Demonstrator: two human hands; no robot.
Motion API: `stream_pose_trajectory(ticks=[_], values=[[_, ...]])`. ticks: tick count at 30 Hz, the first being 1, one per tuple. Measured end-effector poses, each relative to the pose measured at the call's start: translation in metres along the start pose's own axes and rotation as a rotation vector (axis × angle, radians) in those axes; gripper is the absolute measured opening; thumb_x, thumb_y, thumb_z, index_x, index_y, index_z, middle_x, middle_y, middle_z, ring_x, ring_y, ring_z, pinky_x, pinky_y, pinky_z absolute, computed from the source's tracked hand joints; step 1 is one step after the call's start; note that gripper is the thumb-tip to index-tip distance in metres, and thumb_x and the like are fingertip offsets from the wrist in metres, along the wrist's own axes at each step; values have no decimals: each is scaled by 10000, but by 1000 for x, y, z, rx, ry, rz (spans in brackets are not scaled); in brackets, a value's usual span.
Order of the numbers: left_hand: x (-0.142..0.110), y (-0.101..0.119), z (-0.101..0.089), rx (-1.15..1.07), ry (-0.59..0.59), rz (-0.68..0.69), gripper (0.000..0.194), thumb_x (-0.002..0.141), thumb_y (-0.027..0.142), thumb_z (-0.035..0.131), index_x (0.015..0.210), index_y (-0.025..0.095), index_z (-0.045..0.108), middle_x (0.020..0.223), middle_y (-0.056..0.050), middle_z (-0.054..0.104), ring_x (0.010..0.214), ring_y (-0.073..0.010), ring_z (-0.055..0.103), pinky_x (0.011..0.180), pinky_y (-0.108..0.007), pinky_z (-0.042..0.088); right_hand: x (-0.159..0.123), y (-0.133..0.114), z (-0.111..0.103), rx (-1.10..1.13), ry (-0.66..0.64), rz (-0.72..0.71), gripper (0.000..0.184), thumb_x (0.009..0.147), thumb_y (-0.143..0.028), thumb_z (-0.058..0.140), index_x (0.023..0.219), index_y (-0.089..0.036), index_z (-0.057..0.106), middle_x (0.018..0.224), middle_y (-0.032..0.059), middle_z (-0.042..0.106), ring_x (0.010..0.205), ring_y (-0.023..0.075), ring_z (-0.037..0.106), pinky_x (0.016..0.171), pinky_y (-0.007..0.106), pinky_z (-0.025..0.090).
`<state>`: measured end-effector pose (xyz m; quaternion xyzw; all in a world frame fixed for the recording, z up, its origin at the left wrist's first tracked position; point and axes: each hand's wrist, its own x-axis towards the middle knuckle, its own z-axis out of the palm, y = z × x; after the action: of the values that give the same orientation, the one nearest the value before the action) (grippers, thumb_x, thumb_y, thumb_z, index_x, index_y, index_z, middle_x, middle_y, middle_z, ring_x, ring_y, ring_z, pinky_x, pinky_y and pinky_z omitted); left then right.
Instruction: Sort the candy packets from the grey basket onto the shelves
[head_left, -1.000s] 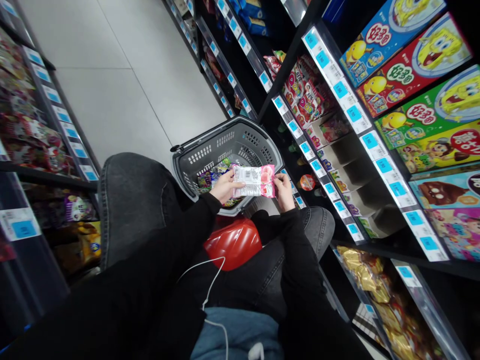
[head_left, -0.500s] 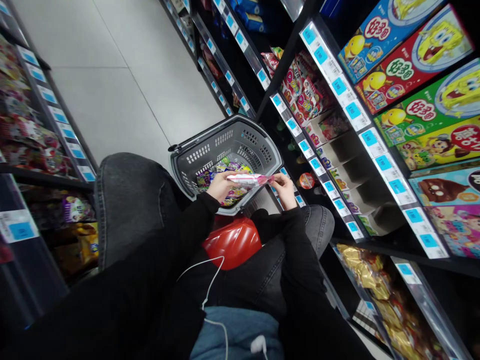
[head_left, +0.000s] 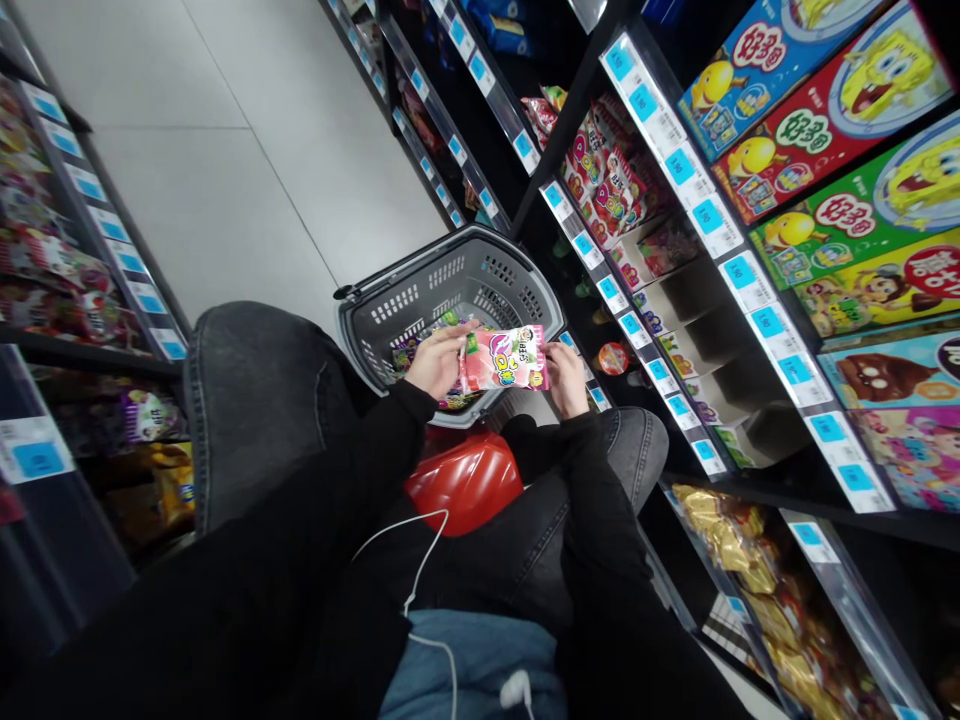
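Between my hands is a pink-and-white candy bag [head_left: 508, 358], its printed front facing up toward me. My left hand [head_left: 439, 360] is closed on the bag's left end, and my right hand [head_left: 566, 377] pinches its right edge. The bag is held over the near side of a grey shopping basket [head_left: 450, 245] that stands on the floor. Inside the basket lie several purple and green candy bags [head_left: 412, 350], partly covered by my left hand and the held bag.
A red glossy stool [head_left: 465, 485] shows between my legs. On the right, shelves hold several cartoon snack boxes [head_left: 817, 130], red candy bags [head_left: 607, 180] and gold packets [head_left: 742, 560]. Another shelf with price tags [head_left: 112, 230] runs along the left. A white earphone cord [head_left: 420, 570] hangs over my lap.
The candy bag was edge-on and has turned so that its printed front now shows. Both hands keep hold of it, in nearly the same place over the basket.
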<state>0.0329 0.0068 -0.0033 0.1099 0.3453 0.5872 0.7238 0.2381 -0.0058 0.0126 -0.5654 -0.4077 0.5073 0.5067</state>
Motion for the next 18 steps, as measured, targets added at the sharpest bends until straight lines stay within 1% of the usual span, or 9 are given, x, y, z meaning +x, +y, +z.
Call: stream_pose_trajectory(ticks=[3,4,7,9,10,12,15,16,18], values=[[1,-1,-1,12,24,38,262,509,-29,639,701,143,688,923,-63,726,1030,-248,637,932,-392,481,-2,8,7,-2,-39,-9,480,622,-311,724,1042,-227,506,814,-19,648,730,141,614,718,292,520],[1,-1,-1,7,30,46,258,505,-36,635,686,143,677,898,-59,724,1016,-250,643,915,-395,487,-2,12,9,-27,-78,-1,520,607,-307,737,1064,-221,505,840,-8,661,753,149,624,744,306,523],[2,0,-3,9,51,72,267,505,-39,612,689,150,654,875,-52,716,984,-250,654,857,-387,507,-1,23,14,-176,-171,17,400,627,-329,714,970,-170,583,891,39,684,794,181,640,786,336,522],[4,2,-5,42,86,90,306,495,-43,583,715,157,651,871,-48,713,948,-235,659,818,-359,516,2,28,17,-311,-160,0,316,677,-326,666,938,-155,620,884,46,695,799,196,646,785,341,523],[6,3,-7,72,130,104,317,489,-42,561,719,159,649,863,-47,710,919,-224,661,796,-340,518,4,30,19,-390,-138,-23,284,713,-316,632,947,-155,634,878,43,700,802,199,649,785,340,523],[9,5,-12,157,275,146,315,485,-27,516,704,161,643,855,-48,702,863,-194,654,752,-299,513,7,34,23,-577,-143,-90,232,781,-269,558,962,-168,661,886,38,709,836,200,655,816,330,516],[14,8,-18,255,472,188,304,494,12,480,698,174,638,881,-44,689,798,-149,616,704,-252,496,12,42,32,-881,-296,-206,257,823,-161,486,975,-192,690,979,42,711,957,201,647,907,316,478],[14,9,-19,263,492,175,302,497,23,479,702,177,638,888,-40,686,762,-134,599,691,-246,492,14,46,35,-963,-353,-228,285,822,-129,475,995,-198,690,1021,43,705,997,200,637,930,312,465],[14,8,-19,254,475,99,278,505,42,488,702,172,635,870,-33,679,663,-110,559,664,-249,488,18,56,43,-1080,-424,-231,327,817,-92,467,1037,-208,679,1080,43,691,1041,197,621,948,307,450]])
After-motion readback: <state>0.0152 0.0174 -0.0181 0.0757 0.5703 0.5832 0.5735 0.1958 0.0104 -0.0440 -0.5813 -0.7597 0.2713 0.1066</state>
